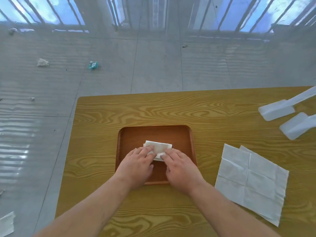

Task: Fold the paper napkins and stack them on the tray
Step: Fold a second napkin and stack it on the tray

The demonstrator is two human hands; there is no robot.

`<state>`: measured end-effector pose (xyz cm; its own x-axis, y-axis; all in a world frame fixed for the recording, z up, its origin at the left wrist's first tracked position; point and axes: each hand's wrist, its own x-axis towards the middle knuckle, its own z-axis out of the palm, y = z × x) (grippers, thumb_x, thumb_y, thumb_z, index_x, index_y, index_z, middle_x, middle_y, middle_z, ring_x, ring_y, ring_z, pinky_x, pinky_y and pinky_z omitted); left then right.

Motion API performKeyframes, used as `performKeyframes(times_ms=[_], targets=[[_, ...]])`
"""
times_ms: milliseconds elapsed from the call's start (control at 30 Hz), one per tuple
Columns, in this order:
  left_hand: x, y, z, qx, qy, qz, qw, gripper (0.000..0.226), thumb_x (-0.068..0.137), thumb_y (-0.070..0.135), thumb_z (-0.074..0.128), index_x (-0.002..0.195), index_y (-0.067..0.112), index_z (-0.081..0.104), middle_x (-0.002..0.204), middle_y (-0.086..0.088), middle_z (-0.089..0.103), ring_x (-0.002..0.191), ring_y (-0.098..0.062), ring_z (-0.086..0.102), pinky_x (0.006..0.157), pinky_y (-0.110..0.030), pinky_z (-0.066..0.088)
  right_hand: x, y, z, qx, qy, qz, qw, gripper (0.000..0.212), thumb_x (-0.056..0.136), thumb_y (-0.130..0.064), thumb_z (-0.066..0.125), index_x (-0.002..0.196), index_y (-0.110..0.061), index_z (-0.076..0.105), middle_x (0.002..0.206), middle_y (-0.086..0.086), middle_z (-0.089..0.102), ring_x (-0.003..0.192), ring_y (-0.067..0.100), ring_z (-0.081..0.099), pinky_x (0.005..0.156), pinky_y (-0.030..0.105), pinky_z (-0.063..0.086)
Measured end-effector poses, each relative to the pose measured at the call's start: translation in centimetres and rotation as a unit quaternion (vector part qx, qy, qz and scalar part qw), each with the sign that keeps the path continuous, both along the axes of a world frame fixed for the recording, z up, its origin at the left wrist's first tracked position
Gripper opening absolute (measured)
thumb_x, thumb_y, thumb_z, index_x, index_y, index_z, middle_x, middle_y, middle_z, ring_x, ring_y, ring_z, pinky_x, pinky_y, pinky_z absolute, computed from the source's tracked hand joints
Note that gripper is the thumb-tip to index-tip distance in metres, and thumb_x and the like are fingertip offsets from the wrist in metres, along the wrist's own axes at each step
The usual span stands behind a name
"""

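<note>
A brown wooden tray [133,134] lies in the middle of the wooden table. On it rests a small folded white napkin [159,146]. My left hand [136,166] and my right hand [181,170] both lie over the napkin's near edge, fingertips pressing on it from either side. The near part of the napkin is hidden under my fingers. To the right of the tray, unfolded white napkins [251,180] lie flat in a loose pile on the table.
Two white plastic pieces [280,110] [297,127] sit at the table's far right. The table's left edge [71,134] drops to a grey tiled floor with crumpled litter [42,62] and a teal wrapper [93,65]. A paper sheet [6,223] lies at bottom left.
</note>
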<state>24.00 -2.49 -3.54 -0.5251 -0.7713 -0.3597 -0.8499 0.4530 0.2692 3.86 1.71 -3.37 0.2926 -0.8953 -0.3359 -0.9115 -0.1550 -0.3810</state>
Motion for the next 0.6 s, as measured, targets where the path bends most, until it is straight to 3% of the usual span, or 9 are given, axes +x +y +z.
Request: performKeyframes(times_ms=[67,167,300,433,600], targets=[[0.3,0.1,-0.1,0.001,-0.024,-0.004,1.000,0.058,0.103,0.041,0.047,0.158,0.026,0.039,0.170,-0.001,0.032,0.154,-0.023,0.030,0.126,-0.045,0.023,0.2,0.0,-0.5,0.028,0.029,0.027,0.999,0.057,0.100,-0.018,0.044,0.157,-0.018,0.042,0.169,0.008,0.033,0.157,0.027,0.023,0.129,0.047,0.017],[-0.5,-0.2,0.7,-0.036,-0.045,-0.005,0.998,0.052,0.099,0.045,0.055,0.146,0.023,0.055,0.157,-0.004,0.051,0.140,-0.027,0.049,0.116,-0.047,0.039,-0.4,0.0,-0.2,0.027,0.007,0.007,1.000,0.061,0.100,-0.017,0.041,0.160,-0.022,0.033,0.172,0.005,0.029,0.159,0.027,0.018,0.130,0.046,0.013],[-5.0,-0.8,2.8,-0.092,-0.022,-0.005,0.996,0.040,0.087,0.041,0.075,0.120,0.018,0.074,0.128,-0.005,0.071,0.115,-0.029,0.067,0.094,-0.048,0.056,-3.8,1.3,1.9,-0.010,-0.041,-0.084,0.996,0.062,0.098,-0.017,0.045,0.159,-0.023,0.038,0.168,0.004,0.036,0.157,0.029,0.026,0.127,0.046,0.021],[-13.4,-0.6,4.2,-0.076,0.022,-0.078,0.994,0.045,0.095,0.051,0.058,0.129,0.023,0.066,0.138,0.001,0.063,0.126,-0.026,0.057,0.102,-0.044,0.049,-11.4,4.6,3.6,-0.042,-0.028,-0.193,0.980,0.054,0.095,-0.018,0.051,0.150,-0.018,0.052,0.155,0.005,0.051,0.143,0.029,0.044,0.117,0.045,0.039],[-23.3,0.6,3.9,-0.051,0.034,-0.147,0.987,0.055,0.097,0.056,0.051,0.142,0.025,0.056,0.147,0.004,0.056,0.135,-0.022,0.049,0.112,-0.042,0.044,-20.0,9.9,3.8,-0.014,0.027,-0.266,0.964,0.051,0.098,-0.022,0.050,0.149,-0.022,0.048,0.149,-0.002,0.051,0.135,0.023,0.045,0.114,0.038,0.038]])
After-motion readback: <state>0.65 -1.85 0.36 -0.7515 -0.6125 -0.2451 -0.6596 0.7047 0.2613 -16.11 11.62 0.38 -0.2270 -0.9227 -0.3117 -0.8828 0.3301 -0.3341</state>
